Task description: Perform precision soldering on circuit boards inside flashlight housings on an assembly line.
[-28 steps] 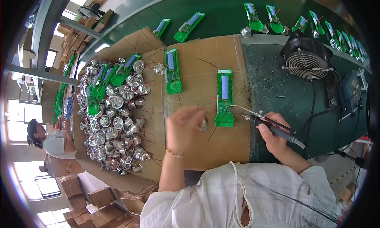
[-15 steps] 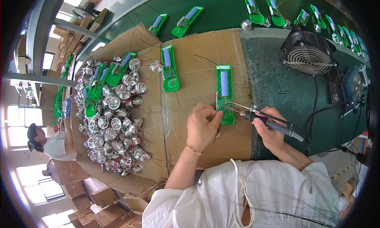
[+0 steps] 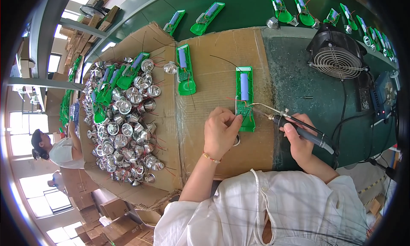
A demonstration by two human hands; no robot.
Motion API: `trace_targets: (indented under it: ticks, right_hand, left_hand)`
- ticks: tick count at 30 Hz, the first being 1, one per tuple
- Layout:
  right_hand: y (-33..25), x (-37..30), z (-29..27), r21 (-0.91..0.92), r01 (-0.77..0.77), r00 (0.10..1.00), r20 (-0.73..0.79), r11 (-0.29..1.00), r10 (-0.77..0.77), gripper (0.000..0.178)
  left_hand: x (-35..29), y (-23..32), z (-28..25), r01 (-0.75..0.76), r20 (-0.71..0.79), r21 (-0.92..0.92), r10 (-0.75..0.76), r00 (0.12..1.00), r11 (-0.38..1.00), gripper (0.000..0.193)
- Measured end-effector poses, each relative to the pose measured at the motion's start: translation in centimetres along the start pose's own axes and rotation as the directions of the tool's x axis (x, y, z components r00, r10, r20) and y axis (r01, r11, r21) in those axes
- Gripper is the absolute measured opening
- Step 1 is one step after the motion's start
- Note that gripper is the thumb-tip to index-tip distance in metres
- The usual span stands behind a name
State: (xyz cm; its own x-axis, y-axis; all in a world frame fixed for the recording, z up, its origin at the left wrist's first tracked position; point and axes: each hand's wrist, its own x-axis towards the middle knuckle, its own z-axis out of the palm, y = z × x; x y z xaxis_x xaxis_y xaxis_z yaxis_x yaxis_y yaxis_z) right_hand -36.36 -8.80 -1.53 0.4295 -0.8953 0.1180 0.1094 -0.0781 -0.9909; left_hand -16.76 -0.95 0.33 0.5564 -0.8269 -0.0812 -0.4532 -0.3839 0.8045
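A green plastic housing (image 3: 250,127) with a purple cylindrical battery cell (image 3: 244,87) and a small circuit board lies on the cardboard before me. At its lower left edge my left hand (image 3: 222,128) is closed in a pinch, and what the fingertips hold is hidden. The rim of a silvery reflector cup (image 3: 237,140) peeks out beside that hand. My right hand (image 3: 297,137) grips a soldering iron (image 3: 305,135) with a thin metal guide tube clamped along it. The iron's tip is just right of the board, apart from it, and the tube's end reaches over the board.
A cardboard box (image 3: 164,177) at left holds many reflector cups (image 3: 124,130) and several green housings. Another housing (image 3: 184,71) lies on the cardboard, and more line the far ledge. A black fan (image 3: 337,60) and a blue soldering station (image 3: 384,96) stand at right. Someone works far left.
The right hand and soldering iron have shifted right and slightly down, drawing the tip back from the board. The left hand stays pinched at the housing. My view has shifted a little.
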Motion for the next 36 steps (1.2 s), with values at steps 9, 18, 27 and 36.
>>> trace_targets:
  ticks: [9,18,27,36]
  right_hand:
    - [0.3,-0.4,-1.0,0.029,0.026,1.0,-0.007,0.999,-0.026,0.014]
    - [1.1,-0.3,-1.7,0.073,-0.005,1.0,-0.028,0.997,0.007,0.013]
    - [1.1,-0.2,-1.3,0.059,0.007,1.0,0.013,0.998,-0.008,0.015]
    - [0.6,-0.3,-1.2,-0.07,0.172,0.984,0.059,0.983,-0.168,0.016]
  left_hand:
    - [-0.1,0.2,0.1,-0.009,-0.025,0.025,0.01,1.0,1.0,0.018]
    - [-2.8,2.5,-3.1,-0.288,-0.328,0.221,0.35,0.878,0.932,0.014]
    - [-8.3,-2.5,-2.8,-0.028,-0.252,0.291,0.105,0.962,0.956,0.012]
    - [-2.1,-0.3,0.6,-0.105,-0.104,-0.05,0.099,0.99,0.993,0.01]
